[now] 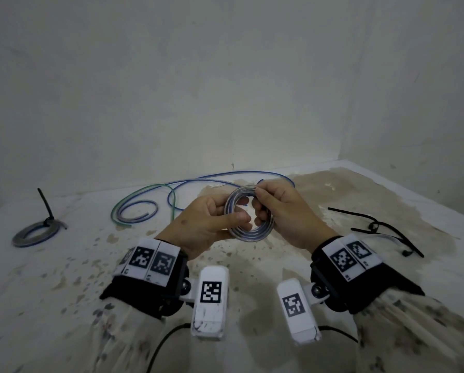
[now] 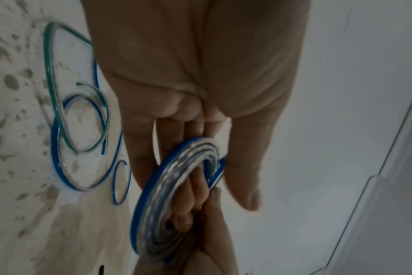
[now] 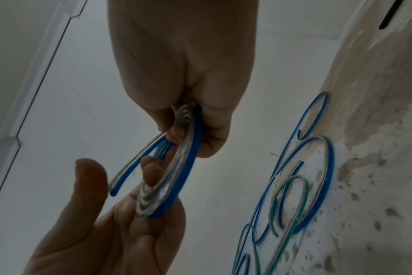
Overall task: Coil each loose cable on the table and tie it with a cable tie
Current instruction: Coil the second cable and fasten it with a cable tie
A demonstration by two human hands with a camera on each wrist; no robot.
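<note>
A coil of blue-and-clear cable [image 1: 248,230] is held up above the table between both hands. My left hand [image 1: 244,211] holds its left side, fingers passing through the ring and thumb across the front. My right hand [image 1: 259,206] pinches the coil's right side. In the left wrist view the coil [image 2: 167,186] wraps round my left fingers [image 2: 144,160]. In the right wrist view the coil [image 3: 188,158] has a short free end [image 3: 115,189] sticking out. Loose blue and green cables [image 1: 144,203] lie behind. Black cable ties [image 1: 381,230] lie at the right.
A tied coil [image 1: 34,232] with a black tie tail [image 1: 43,203] standing up lies at the far left. The table top [image 1: 64,265] is white with brown stains and meets walls at the back and right.
</note>
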